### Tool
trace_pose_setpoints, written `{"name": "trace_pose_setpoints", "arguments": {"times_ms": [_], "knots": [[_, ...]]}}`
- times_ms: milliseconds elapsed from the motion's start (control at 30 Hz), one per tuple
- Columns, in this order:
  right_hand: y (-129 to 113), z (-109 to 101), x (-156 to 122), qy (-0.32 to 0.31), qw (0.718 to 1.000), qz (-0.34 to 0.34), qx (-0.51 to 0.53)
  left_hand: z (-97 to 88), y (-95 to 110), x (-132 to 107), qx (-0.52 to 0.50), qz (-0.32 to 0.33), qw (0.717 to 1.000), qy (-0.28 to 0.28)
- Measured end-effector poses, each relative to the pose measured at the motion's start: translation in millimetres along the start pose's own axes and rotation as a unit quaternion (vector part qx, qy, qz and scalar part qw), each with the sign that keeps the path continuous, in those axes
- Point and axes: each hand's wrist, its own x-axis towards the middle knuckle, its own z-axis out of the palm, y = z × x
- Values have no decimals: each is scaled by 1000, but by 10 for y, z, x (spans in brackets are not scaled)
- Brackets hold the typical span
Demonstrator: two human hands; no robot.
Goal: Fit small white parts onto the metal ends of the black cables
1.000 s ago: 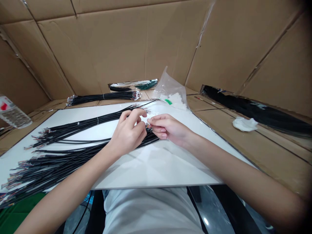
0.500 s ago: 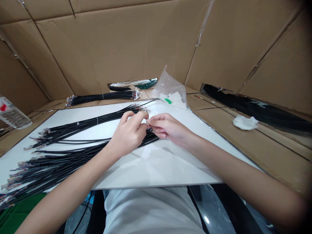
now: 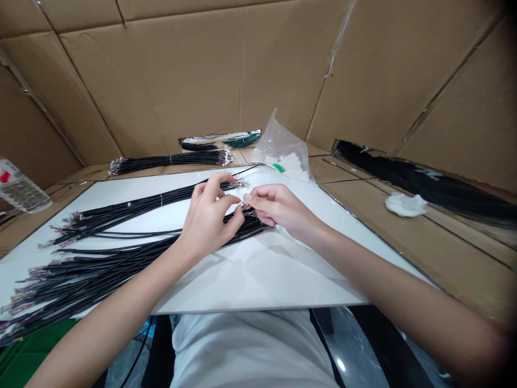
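My right hand [image 3: 278,207] is closed in a pinch at the end of a black cable, where a small pale wire end [image 3: 243,205] shows at the fingertips. Its exact shape is too small to make out. Just left of it, my left hand [image 3: 212,213] has its fingers curved and apart, with nothing visible held. Under and beside both hands lies a loose pile of black cables [image 3: 121,269] with coloured wire ends. Behind my left hand runs a tied bundle of black cables [image 3: 133,210], its stripped ends close to my fingertips.
A clear plastic bag of white connectors [image 3: 293,164] stands at the back of the white board [image 3: 258,285]. Another tied cable bundle [image 3: 169,160] lies behind the board. A plastic bottle [image 3: 24,188] is at far left, crumpled white plastic [image 3: 406,205] at right. Cardboard walls [image 3: 181,70] surround the table.
My left hand's fingers have spread apart and drawn slightly left, away from the right fingertips. My right hand stays almost in place, and the small wire end now shows.
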Motion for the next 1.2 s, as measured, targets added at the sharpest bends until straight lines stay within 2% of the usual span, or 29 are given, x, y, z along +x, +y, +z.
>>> {"name": "trace_pose_setpoints", "arguments": {"times_ms": [200,400,700,833,1000,1200], "knots": [[17,3,5,-3,1000,-4,0,17,4,-2,-52,-23,998,-17],[10,16,-7,-14,999,-22,-31,41,7,-18,-88,-5,996,-3],[18,9,-4,-19,994,-53,-97,56,-2,-28,-84,6,996,-4],[15,4,1,-27,993,-55,-96,52,3,-26,-90,-1,996,-7],[17,-7,3,-41,998,-36,-40,2,3,24,-157,-67,985,-2],[9,-28,6,-5,999,-19,33,-21,-84,60,-274,-178,944,-47]]}}
